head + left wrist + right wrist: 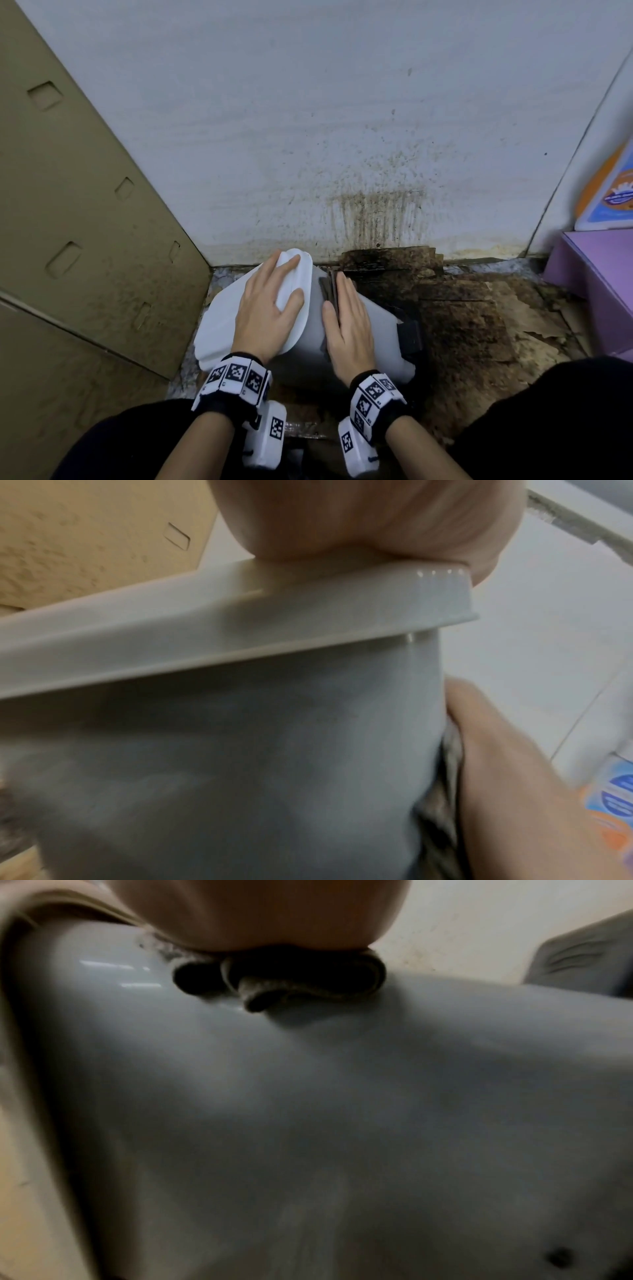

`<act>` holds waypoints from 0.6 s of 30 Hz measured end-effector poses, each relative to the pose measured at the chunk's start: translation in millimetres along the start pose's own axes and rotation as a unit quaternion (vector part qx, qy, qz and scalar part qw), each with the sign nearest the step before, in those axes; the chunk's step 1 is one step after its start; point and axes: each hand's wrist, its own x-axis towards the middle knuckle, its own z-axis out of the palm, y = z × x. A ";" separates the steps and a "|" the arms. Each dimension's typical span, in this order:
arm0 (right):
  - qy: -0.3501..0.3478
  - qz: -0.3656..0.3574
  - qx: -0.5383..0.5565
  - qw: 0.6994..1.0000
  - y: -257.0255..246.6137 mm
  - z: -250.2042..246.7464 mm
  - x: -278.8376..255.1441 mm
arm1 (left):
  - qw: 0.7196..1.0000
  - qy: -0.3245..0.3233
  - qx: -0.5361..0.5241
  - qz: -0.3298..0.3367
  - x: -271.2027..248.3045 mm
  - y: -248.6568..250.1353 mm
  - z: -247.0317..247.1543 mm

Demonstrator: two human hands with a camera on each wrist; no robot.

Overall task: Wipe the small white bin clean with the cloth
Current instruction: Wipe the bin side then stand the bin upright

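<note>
The small white bin [310, 342] lies tipped on its side on the floor, its lid [219, 329] facing left. My left hand [274, 294] rests flat on the lid with fingers spread; the left wrist view shows my palm on the lid's rim [240, 620]. My right hand [342, 308] lies flat on the bin's upturned side and presses a dark grey cloth [329, 291] against it. Most of the cloth is hidden under that hand; its bunched edge [281, 980] shows on the bin wall [308, 1123] in the right wrist view.
A brown cardboard box [85, 222] stands close on the left. The white wall [308, 102] behind is stained above dirty brown cardboard [462, 308] on the floor. On the right sit a purple box [599, 274] and an orange-and-blue package [609, 192].
</note>
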 end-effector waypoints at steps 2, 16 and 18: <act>0.002 0.030 -0.017 0.999 23.8 -4.2 -6.2 | 1.000 0.005 -0.003 -0.004 2.0 -0.7 -1.0; 0.017 0.217 0.032 0.975 36.8 -12.5 -5.8 | 1.000 0.008 0.019 0.006 4.4 6.3 6.4; 0.013 0.187 0.039 0.982 16.9 -9.0 -6.1 | 1.000 0.008 0.022 0.007 4.5 8.0 8.2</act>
